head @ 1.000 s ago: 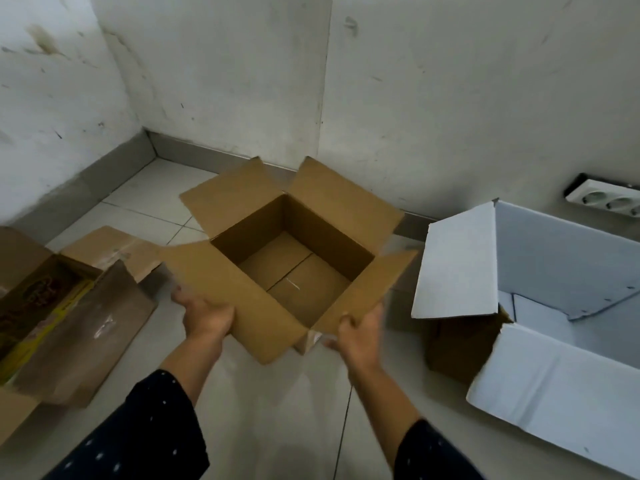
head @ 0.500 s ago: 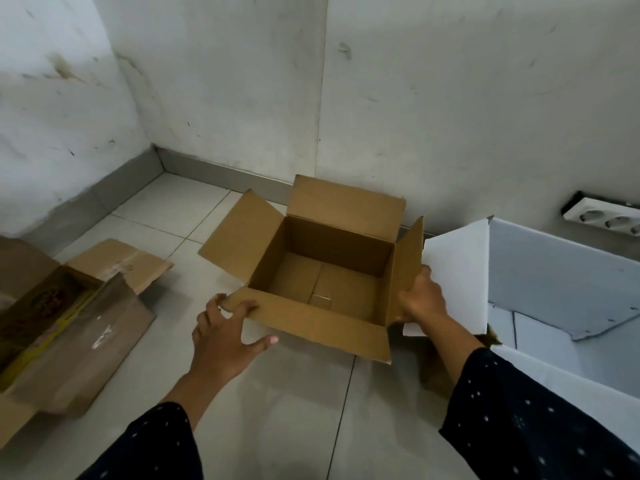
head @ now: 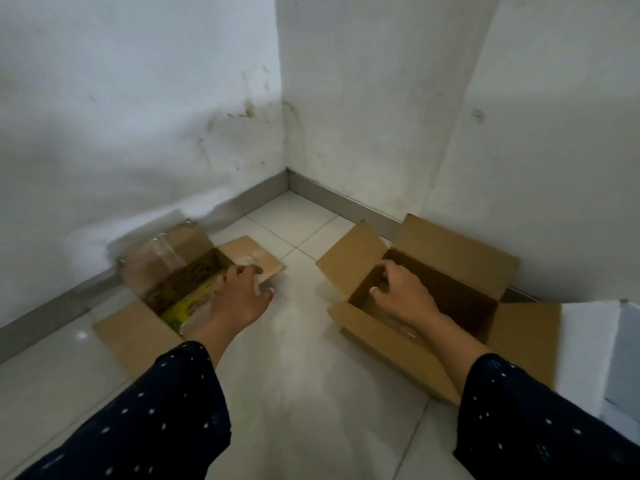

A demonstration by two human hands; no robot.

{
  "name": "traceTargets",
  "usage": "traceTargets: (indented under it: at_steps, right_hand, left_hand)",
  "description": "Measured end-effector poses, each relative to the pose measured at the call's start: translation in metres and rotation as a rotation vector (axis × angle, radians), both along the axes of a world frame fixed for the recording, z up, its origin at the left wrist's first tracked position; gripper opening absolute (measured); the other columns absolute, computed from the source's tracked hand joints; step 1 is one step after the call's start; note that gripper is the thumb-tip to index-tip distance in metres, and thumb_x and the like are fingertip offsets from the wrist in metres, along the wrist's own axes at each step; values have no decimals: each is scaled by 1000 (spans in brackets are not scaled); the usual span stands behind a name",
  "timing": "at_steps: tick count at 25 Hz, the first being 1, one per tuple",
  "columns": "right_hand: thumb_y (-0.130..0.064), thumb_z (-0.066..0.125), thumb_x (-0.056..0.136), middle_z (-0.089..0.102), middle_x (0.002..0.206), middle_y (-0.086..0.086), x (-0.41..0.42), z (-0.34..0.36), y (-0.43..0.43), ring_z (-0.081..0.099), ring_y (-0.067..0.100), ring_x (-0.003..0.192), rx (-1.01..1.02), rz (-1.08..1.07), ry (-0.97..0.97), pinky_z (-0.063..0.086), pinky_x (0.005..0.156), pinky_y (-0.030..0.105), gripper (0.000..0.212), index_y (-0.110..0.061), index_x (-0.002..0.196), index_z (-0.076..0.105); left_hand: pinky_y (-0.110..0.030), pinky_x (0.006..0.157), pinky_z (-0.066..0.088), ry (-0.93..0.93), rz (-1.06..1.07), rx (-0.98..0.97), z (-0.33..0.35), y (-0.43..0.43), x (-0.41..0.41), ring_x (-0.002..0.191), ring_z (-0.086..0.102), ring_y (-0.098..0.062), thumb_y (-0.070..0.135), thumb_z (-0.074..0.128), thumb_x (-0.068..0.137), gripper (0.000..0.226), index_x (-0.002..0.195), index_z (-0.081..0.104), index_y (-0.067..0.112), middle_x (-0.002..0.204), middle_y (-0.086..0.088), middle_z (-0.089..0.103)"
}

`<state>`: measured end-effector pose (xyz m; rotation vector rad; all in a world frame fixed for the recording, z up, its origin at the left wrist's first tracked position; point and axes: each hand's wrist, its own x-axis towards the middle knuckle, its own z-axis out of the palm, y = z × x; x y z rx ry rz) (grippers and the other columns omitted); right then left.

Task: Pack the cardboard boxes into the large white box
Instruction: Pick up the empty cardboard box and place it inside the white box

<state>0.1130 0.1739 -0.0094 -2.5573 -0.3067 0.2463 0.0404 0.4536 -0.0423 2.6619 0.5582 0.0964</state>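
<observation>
An empty brown cardboard box [head: 450, 258] stands open on the floor at the right, flaps spread. My right hand [head: 403, 294] hangs over its opening with curled fingers close to the left inner wall; whether it grips the wall is unclear. A second cardboard box [head: 156, 268] with yellow printed contents sits open at the left by the wall. My left hand [head: 240, 294] reaches over its right edge, fingers apart and blurred, holding nothing that I can see. Only a corner of the large white box [head: 588, 327] shows at the right edge, touching the empty box's right flap.
White walls meet in a corner [head: 287, 174] behind both boxes, with a grey skirting along the floor. Bare pale tile floor [head: 301, 341] lies between the two cardboard boxes and in front of them. My dark dotted sleeves fill the bottom of the view.
The view has swung left, so the white box is almost out of sight. My right hand left the empty box's right flap and is over its opening. My left hand moved to the left box.
</observation>
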Motion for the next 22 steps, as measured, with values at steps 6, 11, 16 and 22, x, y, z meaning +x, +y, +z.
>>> traceTargets:
  at_steps: [6, 11, 16, 22]
  right_hand:
    - [-32, 55, 91, 58, 129, 2, 2, -46, 175, 57, 23, 111, 4, 223, -15, 49, 88, 38, 46, -27, 135, 44]
    - [-51, 59, 87, 31, 150, 1, -6, -111, 290, 55, 28, 117, -53, 307, -60, 52, 84, 42, 58, -47, 138, 31]
    - [-44, 74, 78, 33, 149, 3, 21, -150, 323, 48, 26, 124, -156, 425, -284, 56, 83, 36, 59, -33, 127, 43]
    - [-42, 65, 87, 47, 119, 6, 91, -151, 291, 53, 22, 106, -285, 220, -405, 54, 69, 33, 40, -29, 120, 48]
  left_hand:
    - [-46, 96, 38, 1, 274, -17, -45, 135, -17, 124, 35, -38, 38, 57, 82, 43, 123, 52, 27, 136, -9, 42]
    - [-51, 103, 33, 118, 468, -153, -116, 249, -18, 131, 28, -44, 43, 64, 79, 69, 137, 34, 22, 149, -16, 22]
    - [-47, 106, 34, 373, 630, -410, -185, 300, 5, 134, 29, -41, 49, 71, 71, 101, 144, 16, 7, 148, -22, 26]
    - [-35, 90, 48, 13, 319, -721, -184, 255, 109, 113, 56, -28, 28, 75, 76, 62, 129, 43, 20, 127, -9, 59]
